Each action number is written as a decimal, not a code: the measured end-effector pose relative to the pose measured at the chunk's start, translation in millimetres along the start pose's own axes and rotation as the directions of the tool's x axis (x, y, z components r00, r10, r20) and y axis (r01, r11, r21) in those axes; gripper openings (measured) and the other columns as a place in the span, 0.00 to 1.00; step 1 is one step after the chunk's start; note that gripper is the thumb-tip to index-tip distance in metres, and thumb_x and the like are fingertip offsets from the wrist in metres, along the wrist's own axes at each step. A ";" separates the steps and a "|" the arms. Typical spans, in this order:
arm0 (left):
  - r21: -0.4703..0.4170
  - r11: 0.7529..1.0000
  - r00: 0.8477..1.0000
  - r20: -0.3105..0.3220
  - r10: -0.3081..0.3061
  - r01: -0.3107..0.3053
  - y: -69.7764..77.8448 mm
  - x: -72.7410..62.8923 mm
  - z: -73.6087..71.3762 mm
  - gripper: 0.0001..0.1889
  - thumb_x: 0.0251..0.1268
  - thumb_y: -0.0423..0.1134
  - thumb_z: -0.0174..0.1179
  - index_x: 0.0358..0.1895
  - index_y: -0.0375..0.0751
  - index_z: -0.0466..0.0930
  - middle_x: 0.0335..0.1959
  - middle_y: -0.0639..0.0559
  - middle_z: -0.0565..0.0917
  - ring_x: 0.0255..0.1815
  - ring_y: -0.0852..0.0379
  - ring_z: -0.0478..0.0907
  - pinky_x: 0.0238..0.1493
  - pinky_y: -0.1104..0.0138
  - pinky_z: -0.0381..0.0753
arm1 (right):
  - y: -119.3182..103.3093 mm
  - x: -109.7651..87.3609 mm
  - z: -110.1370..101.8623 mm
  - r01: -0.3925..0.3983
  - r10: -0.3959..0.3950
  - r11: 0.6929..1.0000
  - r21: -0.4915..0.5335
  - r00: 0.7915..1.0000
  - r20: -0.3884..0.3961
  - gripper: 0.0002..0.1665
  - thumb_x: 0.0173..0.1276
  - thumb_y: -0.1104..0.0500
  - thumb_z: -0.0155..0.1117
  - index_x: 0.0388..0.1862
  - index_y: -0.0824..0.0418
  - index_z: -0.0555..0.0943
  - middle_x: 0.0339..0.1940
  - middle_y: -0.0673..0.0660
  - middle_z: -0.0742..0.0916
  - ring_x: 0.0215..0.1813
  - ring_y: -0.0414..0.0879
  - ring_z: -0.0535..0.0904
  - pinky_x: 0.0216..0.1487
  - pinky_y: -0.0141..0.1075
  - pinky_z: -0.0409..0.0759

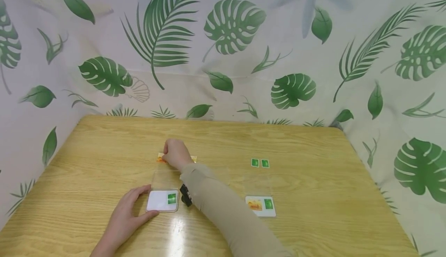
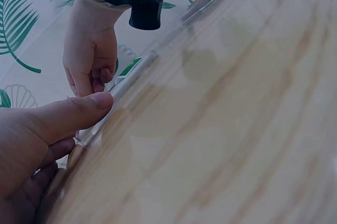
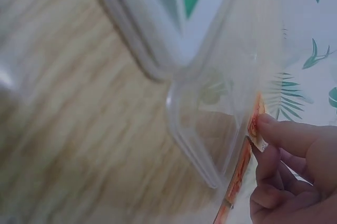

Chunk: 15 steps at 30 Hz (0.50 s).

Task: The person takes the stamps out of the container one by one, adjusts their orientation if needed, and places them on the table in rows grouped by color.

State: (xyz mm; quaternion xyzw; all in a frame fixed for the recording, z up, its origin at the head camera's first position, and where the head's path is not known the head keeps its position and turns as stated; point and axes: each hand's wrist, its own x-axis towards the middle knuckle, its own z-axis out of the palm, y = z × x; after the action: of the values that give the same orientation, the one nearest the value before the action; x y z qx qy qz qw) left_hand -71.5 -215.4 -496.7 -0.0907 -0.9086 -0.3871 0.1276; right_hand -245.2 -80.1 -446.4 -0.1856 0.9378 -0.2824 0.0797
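My left hand [image 1: 127, 212] holds a small clear plastic case [image 1: 158, 210] by its left side, thumb at the front edge and a finger near the back corner. Its transparent lid [image 1: 165, 179] lies flipped back. Inside is a white card [image 1: 156, 199] with a green stamp [image 1: 172, 199] at the right. Beyond the lid, my right hand [image 1: 177, 154] pinches an orange picture stamp [image 3: 255, 124] between thumb and finger. More orange stamps [image 3: 239, 174] lie in line beside it, partly covered by this hand in the head view.
To the right lies a second case [image 1: 260, 213], its lid [image 1: 258, 185] folded back, with an orange picture [image 1: 255, 205] and a green stamp [image 1: 268, 204] inside. Two green stamps [image 1: 255, 163] lie behind it. The right forearm [image 1: 223, 206] crosses between the cases. Leaf-print cloth [image 1: 223, 55] backs the table.
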 end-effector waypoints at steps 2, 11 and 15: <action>0.001 1.000 1.000 0.000 -0.003 0.003 -0.5 -0.4 0.5 0.35 0.42 0.41 0.77 0.57 0.36 0.74 0.53 0.46 0.79 0.56 0.46 0.73 0.59 0.49 0.69 | 1.3 0.8 2.3 0.006 -0.006 1.000 -0.013 1.000 0.000 0.14 0.58 0.62 0.72 0.22 0.57 0.73 0.23 0.48 0.76 0.29 0.41 0.71 0.30 0.29 0.71; 0.000 1.000 1.000 0.002 -0.010 0.010 0.3 -0.7 0.1 0.34 0.43 0.42 0.77 0.57 0.36 0.74 0.53 0.46 0.79 0.56 0.46 0.73 0.59 0.49 0.68 | 0.5 1.6 3.4 0.029 -0.029 0.999 -0.031 1.000 0.005 0.13 0.58 0.61 0.72 0.21 0.57 0.75 0.22 0.47 0.77 0.30 0.40 0.71 0.31 0.28 0.72; -0.005 1.000 1.000 0.008 -0.016 0.016 1.7 -0.9 -1.0 0.34 0.45 0.43 0.76 0.58 0.37 0.74 0.54 0.47 0.79 0.57 0.46 0.72 0.60 0.49 0.68 | 0.1 2.6 3.4 0.027 -0.026 0.998 -0.048 0.999 0.022 0.11 0.59 0.60 0.71 0.21 0.56 0.79 0.23 0.46 0.78 0.30 0.39 0.72 0.32 0.28 0.73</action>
State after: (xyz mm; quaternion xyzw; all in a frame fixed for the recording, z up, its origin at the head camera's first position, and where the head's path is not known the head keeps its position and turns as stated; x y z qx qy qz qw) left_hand -70.0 -215.0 -495.1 -0.0851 -0.9088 -0.3901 0.1208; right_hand -246.7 -82.8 -449.3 -0.2031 0.9409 -0.2587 0.0813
